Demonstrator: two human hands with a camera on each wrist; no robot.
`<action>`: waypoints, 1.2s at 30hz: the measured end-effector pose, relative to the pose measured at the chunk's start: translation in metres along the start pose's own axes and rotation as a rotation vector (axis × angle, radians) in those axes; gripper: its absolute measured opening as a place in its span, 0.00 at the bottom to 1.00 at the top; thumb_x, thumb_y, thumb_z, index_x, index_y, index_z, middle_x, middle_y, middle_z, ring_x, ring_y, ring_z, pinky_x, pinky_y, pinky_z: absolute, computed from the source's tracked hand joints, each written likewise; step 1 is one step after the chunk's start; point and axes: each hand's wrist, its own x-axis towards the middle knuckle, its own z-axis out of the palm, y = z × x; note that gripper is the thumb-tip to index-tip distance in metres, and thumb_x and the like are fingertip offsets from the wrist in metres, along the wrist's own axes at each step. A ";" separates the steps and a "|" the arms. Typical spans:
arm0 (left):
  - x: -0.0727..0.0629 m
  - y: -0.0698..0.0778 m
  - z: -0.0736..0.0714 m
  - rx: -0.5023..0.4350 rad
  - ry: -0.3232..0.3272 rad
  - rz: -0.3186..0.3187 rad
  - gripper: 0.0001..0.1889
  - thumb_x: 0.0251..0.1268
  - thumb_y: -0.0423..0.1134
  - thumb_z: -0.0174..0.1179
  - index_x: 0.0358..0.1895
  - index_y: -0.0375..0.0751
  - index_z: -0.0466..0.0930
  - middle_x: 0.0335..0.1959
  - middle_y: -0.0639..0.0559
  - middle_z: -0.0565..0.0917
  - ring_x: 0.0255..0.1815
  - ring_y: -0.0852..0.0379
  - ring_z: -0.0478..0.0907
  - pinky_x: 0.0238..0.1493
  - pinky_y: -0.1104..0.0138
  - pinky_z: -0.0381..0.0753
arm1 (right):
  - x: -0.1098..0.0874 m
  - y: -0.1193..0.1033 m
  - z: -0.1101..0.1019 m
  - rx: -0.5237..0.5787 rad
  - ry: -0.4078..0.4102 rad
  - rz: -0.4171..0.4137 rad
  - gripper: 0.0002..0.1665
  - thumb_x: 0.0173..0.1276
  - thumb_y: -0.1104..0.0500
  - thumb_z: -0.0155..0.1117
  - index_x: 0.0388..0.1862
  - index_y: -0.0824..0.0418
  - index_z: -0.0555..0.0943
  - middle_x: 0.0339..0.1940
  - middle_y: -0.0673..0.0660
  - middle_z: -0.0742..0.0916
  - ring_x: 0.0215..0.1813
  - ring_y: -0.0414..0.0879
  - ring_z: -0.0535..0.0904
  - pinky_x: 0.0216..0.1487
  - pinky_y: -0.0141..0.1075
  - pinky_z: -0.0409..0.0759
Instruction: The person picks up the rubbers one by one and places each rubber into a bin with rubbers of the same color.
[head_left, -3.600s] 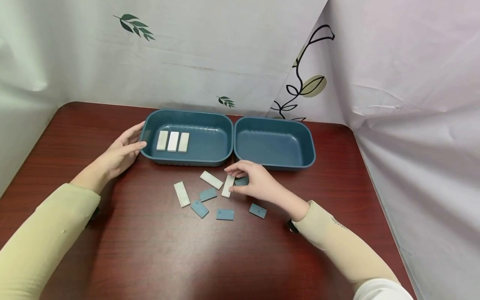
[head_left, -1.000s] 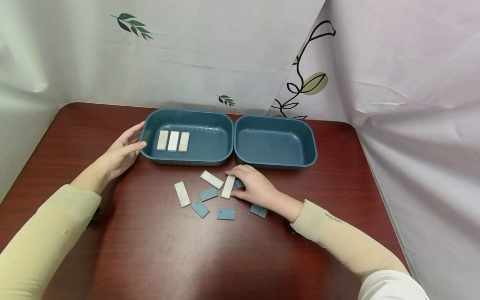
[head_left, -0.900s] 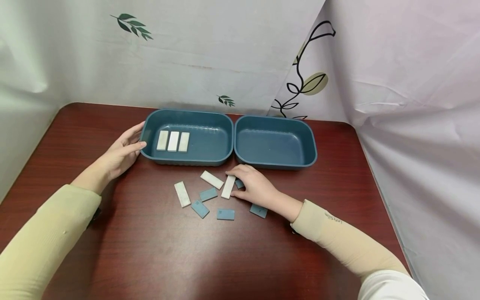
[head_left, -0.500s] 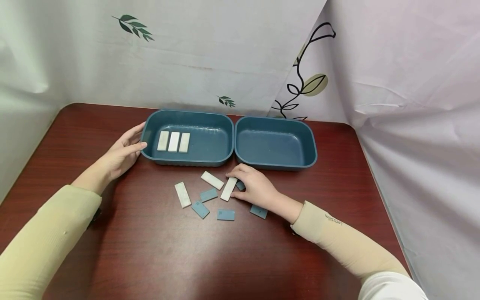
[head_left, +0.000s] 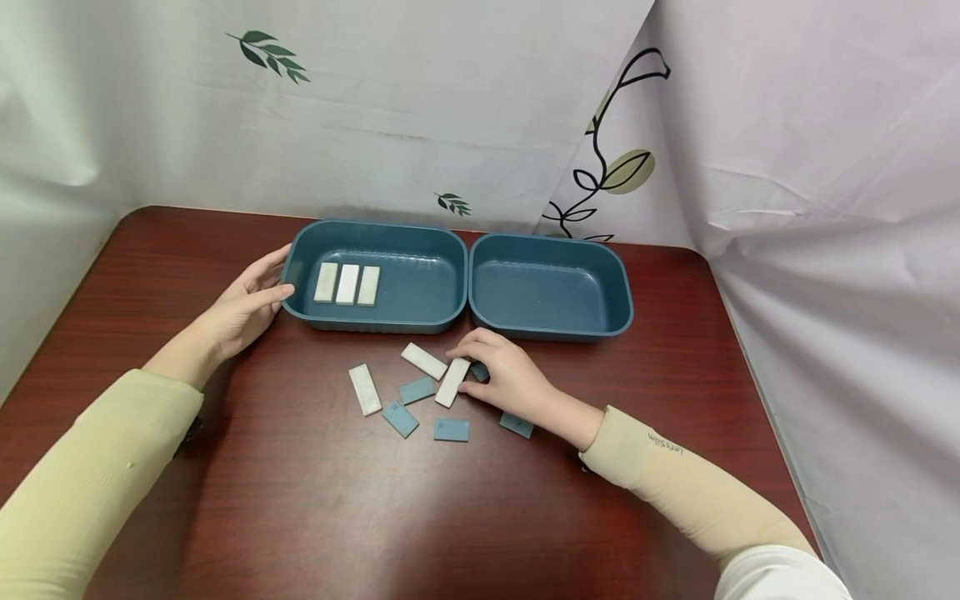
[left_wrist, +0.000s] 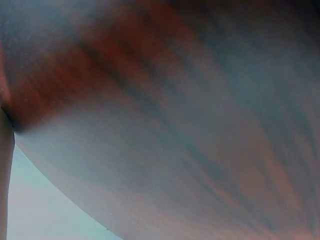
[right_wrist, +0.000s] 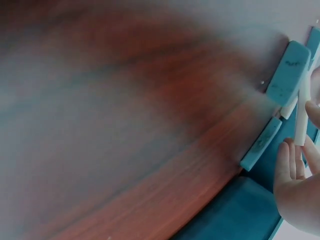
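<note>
My right hand (head_left: pixel 506 371) pinches a white rectangular tile (head_left: pixel 452 384) between thumb and fingertips, in front of the gap between two blue bins. In the right wrist view, the thin edge of this tile (right_wrist: pixel 302 110) shows between the fingers of the right hand (right_wrist: pixel 295 197). My left hand (head_left: pixel 243 307) rests against the outer left end of the left bin (head_left: pixel 375 323), its thumb at the rim and the other fingers extended along the side. Three white tiles (head_left: pixel 347 284) stand side by side inside that bin. The left wrist view is mostly blurred table.
The right bin (head_left: pixel 551 332) adjoins the left one. Two more white tiles lie on the table, one slanted near the bins (head_left: pixel 423 361) and one farther left (head_left: pixel 365 389). Several blue tiles (head_left: pixel 452 430) are scattered around; one (head_left: pixel 480 372) is partly hidden by the right hand.
The right hand has taken the white tile between thumb and fingers and shifted it slightly left and towards me, turning it a little. The left hand and the bins stay in place.
</note>
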 end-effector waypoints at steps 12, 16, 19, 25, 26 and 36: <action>0.001 -0.001 -0.002 -0.014 -0.021 0.014 0.36 0.82 0.24 0.48 0.86 0.46 0.52 0.74 0.59 0.70 0.71 0.67 0.71 0.67 0.79 0.71 | 0.001 -0.006 0.001 0.238 0.031 0.056 0.24 0.62 0.69 0.81 0.58 0.61 0.87 0.54 0.56 0.87 0.50 0.46 0.86 0.54 0.36 0.88; 0.001 -0.001 -0.001 -0.013 -0.023 0.015 0.35 0.82 0.23 0.48 0.86 0.46 0.52 0.73 0.59 0.71 0.70 0.67 0.72 0.67 0.79 0.71 | 0.002 -0.007 0.002 0.324 0.002 0.126 0.25 0.63 0.70 0.80 0.59 0.61 0.87 0.53 0.57 0.88 0.49 0.47 0.87 0.53 0.32 0.88; 0.001 -0.001 -0.002 -0.009 -0.021 0.011 0.35 0.82 0.24 0.48 0.86 0.47 0.52 0.73 0.59 0.71 0.70 0.67 0.72 0.67 0.79 0.71 | 0.002 -0.008 0.003 0.346 -0.006 0.143 0.25 0.63 0.70 0.80 0.60 0.61 0.87 0.52 0.57 0.89 0.47 0.46 0.87 0.51 0.32 0.88; 0.001 0.000 -0.001 -0.003 -0.022 0.008 0.36 0.82 0.24 0.48 0.87 0.47 0.52 0.73 0.60 0.70 0.70 0.68 0.72 0.66 0.79 0.71 | 0.003 -0.010 0.004 0.371 0.000 0.129 0.22 0.65 0.68 0.78 0.59 0.61 0.87 0.49 0.57 0.90 0.44 0.45 0.87 0.50 0.35 0.89; 0.001 0.000 -0.001 -0.002 -0.021 0.006 0.36 0.82 0.24 0.48 0.87 0.47 0.51 0.73 0.60 0.70 0.70 0.68 0.71 0.66 0.79 0.71 | 0.004 -0.010 0.004 0.374 0.003 0.126 0.21 0.66 0.68 0.78 0.58 0.61 0.87 0.48 0.57 0.90 0.44 0.45 0.87 0.49 0.36 0.89; 0.001 0.000 -0.002 0.012 -0.010 0.003 0.35 0.83 0.25 0.49 0.86 0.48 0.52 0.73 0.60 0.71 0.70 0.68 0.72 0.66 0.80 0.71 | 0.011 -0.017 0.004 0.385 0.018 0.139 0.14 0.68 0.65 0.77 0.52 0.61 0.89 0.47 0.57 0.91 0.43 0.45 0.87 0.47 0.29 0.87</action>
